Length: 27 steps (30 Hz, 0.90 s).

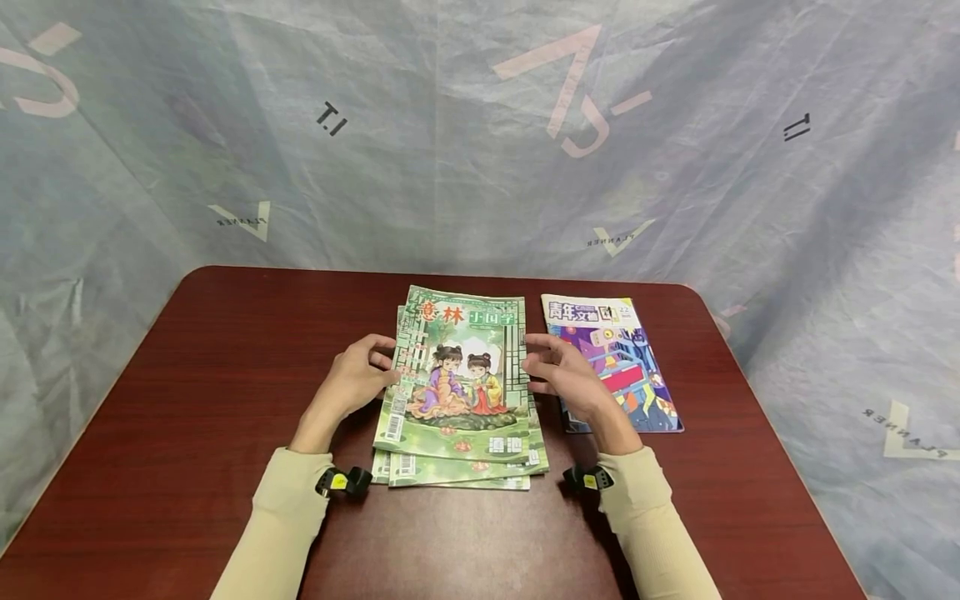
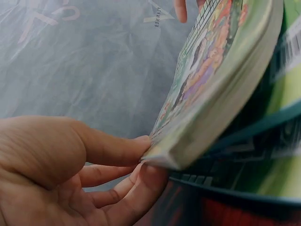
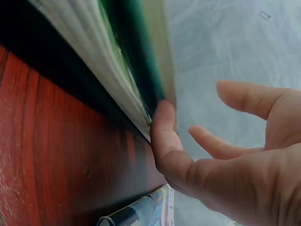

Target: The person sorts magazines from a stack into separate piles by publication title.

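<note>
A green magazine [image 1: 459, 433] with two cartoon figures on its cover lies on top of a loose pile in the head view. Under it, more green magazines [image 1: 468, 475] jut out unevenly at the front. My left hand [image 1: 354, 377] pinches the top magazine at its left edge; the left wrist view shows the thumb above and fingers beneath the raised magazine [image 2: 225, 108]. At the right edge of the pile is my right hand [image 1: 568, 377]. In the right wrist view one fingertip touches the magazine edges [image 3: 157, 56], while the thumb [image 3: 249, 98] stays apart from them.
To the right of the pile lies a purple and blue magazine [image 1: 618, 367], partly behind the right forearm. Everything rests on a dark red wooden table [image 1: 225, 375]. Grey printed fabric [image 1: 450, 167] hangs behind the table and along its sides.
</note>
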Each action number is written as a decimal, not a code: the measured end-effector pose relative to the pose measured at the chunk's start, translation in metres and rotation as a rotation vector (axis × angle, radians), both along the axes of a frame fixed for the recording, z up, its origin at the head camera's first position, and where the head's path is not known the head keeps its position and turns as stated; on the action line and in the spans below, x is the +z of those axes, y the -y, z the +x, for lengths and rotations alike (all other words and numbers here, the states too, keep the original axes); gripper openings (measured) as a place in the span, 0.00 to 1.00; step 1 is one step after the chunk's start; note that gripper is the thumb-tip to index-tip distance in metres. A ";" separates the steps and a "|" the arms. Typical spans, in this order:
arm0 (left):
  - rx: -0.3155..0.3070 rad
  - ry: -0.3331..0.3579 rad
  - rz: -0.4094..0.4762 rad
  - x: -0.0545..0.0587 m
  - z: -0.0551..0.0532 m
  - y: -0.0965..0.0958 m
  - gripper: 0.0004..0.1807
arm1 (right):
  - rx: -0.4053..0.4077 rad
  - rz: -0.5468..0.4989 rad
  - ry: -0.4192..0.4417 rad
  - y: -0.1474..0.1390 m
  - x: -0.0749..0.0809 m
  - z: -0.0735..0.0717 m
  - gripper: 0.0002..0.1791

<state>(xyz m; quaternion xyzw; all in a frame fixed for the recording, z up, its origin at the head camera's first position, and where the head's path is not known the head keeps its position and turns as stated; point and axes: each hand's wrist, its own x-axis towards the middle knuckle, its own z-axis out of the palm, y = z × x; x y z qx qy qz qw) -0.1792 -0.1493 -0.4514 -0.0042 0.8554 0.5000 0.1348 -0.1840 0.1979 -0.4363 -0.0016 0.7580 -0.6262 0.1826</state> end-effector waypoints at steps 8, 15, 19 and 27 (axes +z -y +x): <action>-0.019 -0.002 0.007 0.003 0.002 -0.005 0.29 | -0.033 0.024 -0.020 -0.001 -0.004 -0.001 0.32; -0.022 0.002 -0.006 0.004 0.002 -0.005 0.29 | -0.030 0.012 -0.011 -0.001 -0.004 -0.002 0.27; -0.023 0.006 0.003 0.004 0.002 -0.004 0.29 | -0.037 -0.003 -0.026 0.000 -0.006 -0.003 0.26; -0.029 0.025 0.046 0.005 0.002 -0.003 0.30 | -0.044 0.031 -0.081 -0.001 -0.007 -0.003 0.26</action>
